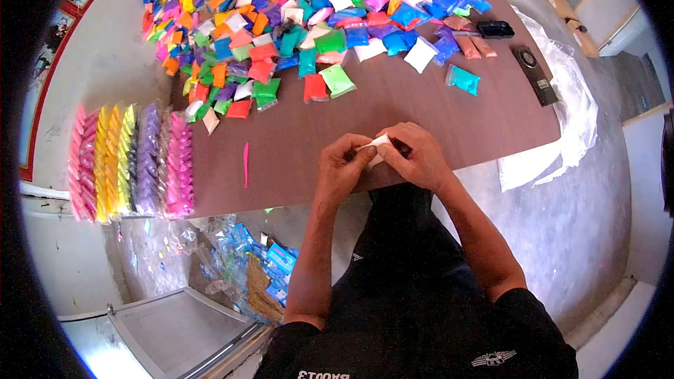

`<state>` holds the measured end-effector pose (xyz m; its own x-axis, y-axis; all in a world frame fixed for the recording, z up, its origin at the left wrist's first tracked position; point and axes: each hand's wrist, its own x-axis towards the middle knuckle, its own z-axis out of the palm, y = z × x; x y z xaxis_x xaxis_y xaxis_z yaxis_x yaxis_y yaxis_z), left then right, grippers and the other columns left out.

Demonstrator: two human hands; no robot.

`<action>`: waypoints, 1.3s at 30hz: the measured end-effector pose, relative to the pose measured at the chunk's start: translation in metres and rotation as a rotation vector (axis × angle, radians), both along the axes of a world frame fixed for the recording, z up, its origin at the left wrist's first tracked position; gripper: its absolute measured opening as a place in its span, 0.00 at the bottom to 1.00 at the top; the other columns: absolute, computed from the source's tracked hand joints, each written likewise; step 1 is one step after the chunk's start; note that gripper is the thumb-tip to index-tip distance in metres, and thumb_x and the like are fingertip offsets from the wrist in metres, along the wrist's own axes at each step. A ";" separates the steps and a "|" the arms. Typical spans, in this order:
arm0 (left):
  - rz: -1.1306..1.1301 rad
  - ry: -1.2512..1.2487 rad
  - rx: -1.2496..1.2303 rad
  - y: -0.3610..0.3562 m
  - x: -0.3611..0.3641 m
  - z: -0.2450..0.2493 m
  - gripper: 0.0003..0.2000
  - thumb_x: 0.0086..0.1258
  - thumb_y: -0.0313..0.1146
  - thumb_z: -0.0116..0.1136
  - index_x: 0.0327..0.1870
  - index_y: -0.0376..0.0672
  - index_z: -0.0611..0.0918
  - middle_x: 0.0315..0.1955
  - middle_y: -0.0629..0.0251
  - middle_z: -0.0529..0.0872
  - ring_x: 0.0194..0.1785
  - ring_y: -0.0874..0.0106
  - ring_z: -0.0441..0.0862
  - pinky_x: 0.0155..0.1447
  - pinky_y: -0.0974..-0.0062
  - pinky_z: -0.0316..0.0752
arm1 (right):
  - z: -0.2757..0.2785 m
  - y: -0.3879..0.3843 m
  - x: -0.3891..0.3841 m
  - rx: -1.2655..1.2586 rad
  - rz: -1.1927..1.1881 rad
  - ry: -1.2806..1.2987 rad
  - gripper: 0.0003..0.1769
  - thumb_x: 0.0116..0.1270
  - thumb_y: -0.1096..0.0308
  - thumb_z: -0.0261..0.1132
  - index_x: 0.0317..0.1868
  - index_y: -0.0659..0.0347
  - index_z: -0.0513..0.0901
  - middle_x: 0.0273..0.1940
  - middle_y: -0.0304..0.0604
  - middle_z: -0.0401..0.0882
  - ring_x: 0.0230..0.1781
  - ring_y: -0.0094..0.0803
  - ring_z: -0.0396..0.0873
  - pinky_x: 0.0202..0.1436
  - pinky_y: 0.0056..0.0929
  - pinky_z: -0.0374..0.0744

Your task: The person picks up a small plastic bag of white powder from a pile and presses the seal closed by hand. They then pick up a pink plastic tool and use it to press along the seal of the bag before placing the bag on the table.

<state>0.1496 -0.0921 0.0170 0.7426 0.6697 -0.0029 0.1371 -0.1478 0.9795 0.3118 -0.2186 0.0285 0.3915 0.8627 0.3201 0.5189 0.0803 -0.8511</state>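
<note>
As white piece [380, 141] right of pink stick [246, 165] is pinched by left hand [341, 166] and right hand [415, 154], fingerwork judged underway; steady pressure needed.

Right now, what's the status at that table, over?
Left hand and right hand: both pinching a white piece. Colourful packets heaped beyond. Nothing seen blocking the hands.

One held piece [380, 141], one pink stick [246, 165]
</note>
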 end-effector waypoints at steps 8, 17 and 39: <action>0.009 -0.011 0.028 -0.009 0.005 0.012 0.09 0.74 0.31 0.71 0.48 0.38 0.88 0.39 0.69 0.90 0.41 0.80 0.83 0.45 0.77 0.80 | -0.021 0.001 0.002 0.085 -0.036 0.165 0.09 0.70 0.70 0.71 0.48 0.64 0.88 0.37 0.46 0.85 0.36 0.35 0.81 0.41 0.32 0.78; -0.026 0.132 0.050 -0.003 0.000 0.015 0.07 0.75 0.32 0.69 0.46 0.39 0.87 0.32 0.72 0.87 0.36 0.80 0.81 0.41 0.76 0.77 | -0.006 0.003 -0.002 0.110 -0.077 0.288 0.11 0.72 0.70 0.72 0.51 0.64 0.87 0.41 0.40 0.85 0.40 0.24 0.80 0.43 0.27 0.79; -0.049 0.147 0.157 -0.002 0.001 0.006 0.12 0.76 0.39 0.69 0.42 0.38 0.87 0.29 0.72 0.85 0.34 0.80 0.78 0.38 0.76 0.75 | -0.008 0.002 0.003 -0.013 -0.013 0.254 0.11 0.72 0.68 0.71 0.50 0.65 0.88 0.42 0.45 0.88 0.39 0.28 0.85 0.43 0.29 0.81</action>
